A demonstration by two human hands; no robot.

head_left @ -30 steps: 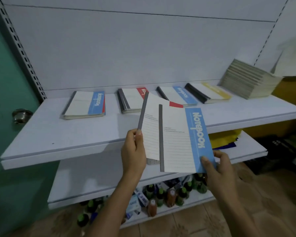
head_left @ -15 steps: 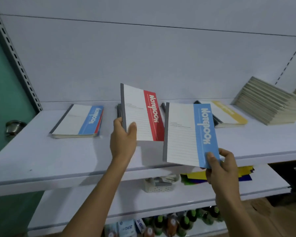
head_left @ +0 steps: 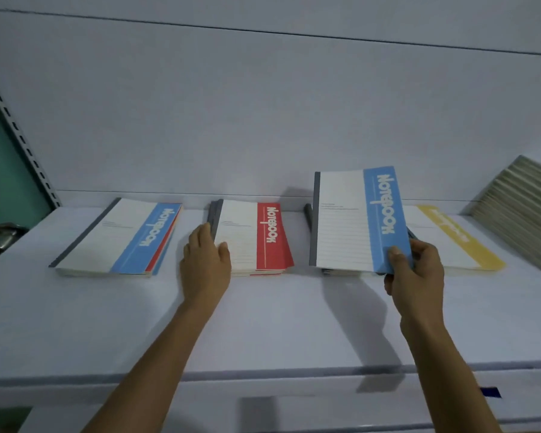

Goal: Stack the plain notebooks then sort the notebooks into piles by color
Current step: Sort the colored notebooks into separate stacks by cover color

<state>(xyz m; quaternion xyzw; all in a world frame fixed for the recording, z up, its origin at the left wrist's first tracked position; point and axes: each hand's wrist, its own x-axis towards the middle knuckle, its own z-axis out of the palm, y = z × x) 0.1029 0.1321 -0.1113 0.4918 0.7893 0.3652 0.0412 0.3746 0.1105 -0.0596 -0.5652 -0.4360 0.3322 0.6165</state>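
My left hand (head_left: 205,264) rests on the lower left corner of a red-striped notebook (head_left: 253,237) that lies on top of the red pile on the white shelf (head_left: 263,323). In my right hand (head_left: 414,270) I grip a blue-striped notebook (head_left: 356,221) by its lower right corner, tilted up just above a low pile whose edges show beneath it. A mixed pile with a blue-striped notebook on top (head_left: 119,237) lies at the left. A yellow-striped notebook (head_left: 450,242) lies to the right. A leaning stack of plain notebooks (head_left: 522,210) sits at the far right.
The shelf's white back panel (head_left: 263,120) rises right behind the piles. A slotted upright (head_left: 22,142) and a green door with a metal knob (head_left: 0,235) stand at the left. A lower shelf edge (head_left: 263,410) shows beneath.
My left hand has brought the red-striped notebook down onto the red pile. My right hand has carried the blue-striped notebook forward over the pile beside the yellow one. My view moved closer.
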